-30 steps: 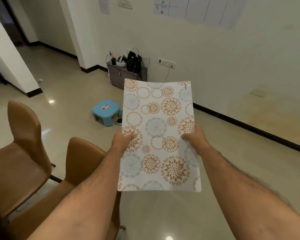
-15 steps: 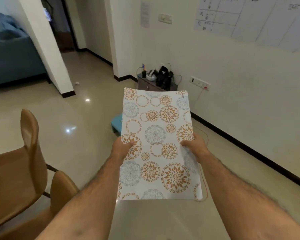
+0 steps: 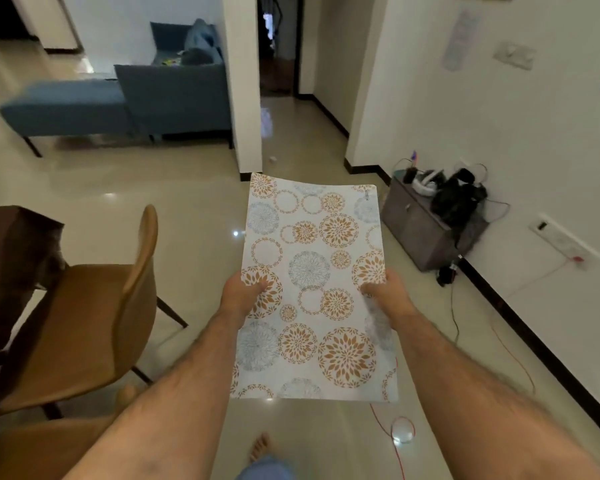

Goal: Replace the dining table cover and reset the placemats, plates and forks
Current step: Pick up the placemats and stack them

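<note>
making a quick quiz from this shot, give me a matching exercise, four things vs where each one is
Things:
1. floral placemat
2. tan chair
3. blue sofa
4. grey cabinet

Places:
A. against the right wall, cables and gear on top
B. far left, beyond the white pillar
C. held in both hands, mid-frame
D. left, beside the dark dining table

Pairs: 1-C, 2-D, 3-B, 4-A

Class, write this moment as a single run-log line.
carrying | left hand and right hand grip placemat at its side edges | held above floor | table corner at left | placemats not yet set
</note>
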Action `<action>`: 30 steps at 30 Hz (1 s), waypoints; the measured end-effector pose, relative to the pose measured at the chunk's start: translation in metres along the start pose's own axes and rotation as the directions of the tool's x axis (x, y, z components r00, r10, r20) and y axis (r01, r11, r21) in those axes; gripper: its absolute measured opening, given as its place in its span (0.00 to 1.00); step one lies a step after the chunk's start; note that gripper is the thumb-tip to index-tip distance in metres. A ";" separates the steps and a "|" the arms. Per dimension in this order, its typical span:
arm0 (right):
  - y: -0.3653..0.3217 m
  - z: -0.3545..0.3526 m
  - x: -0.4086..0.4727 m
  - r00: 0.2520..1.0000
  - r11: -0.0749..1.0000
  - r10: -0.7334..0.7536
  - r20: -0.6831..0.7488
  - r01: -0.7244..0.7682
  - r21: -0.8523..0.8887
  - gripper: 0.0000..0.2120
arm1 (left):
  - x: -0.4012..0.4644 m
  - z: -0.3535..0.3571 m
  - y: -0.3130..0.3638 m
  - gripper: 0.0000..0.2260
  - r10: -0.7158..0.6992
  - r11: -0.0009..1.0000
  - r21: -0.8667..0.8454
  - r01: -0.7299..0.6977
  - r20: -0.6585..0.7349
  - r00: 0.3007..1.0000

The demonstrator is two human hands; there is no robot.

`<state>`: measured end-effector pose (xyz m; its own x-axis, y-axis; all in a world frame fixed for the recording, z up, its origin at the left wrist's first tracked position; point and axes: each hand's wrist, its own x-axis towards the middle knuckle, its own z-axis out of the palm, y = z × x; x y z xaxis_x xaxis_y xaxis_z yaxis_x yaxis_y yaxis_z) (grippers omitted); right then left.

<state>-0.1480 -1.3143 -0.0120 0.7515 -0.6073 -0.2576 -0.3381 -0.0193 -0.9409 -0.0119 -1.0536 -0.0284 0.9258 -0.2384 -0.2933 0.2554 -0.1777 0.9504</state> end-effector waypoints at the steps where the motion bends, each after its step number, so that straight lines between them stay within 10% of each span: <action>1: -0.011 0.011 0.021 1.000 1.000 -0.010 0.019 0.011 -0.020 0.19 | 0.018 -0.003 0.005 0.16 0.000 1.000 -0.010 0.000 -0.024 1.000; 30: -0.291 0.416 0.550 0.800 0.980 -0.121 0.588 0.191 -0.058 0.19 | 0.493 -0.175 0.167 0.14 -0.143 0.972 -0.234 0.002 -0.586 0.798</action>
<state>0.5994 -1.3125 0.0284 0.9750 -0.0165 -0.2218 -0.2211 -0.1810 -0.9583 0.5355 -1.0339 0.0039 0.8655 0.3943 -0.3089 0.3152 0.0505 0.9477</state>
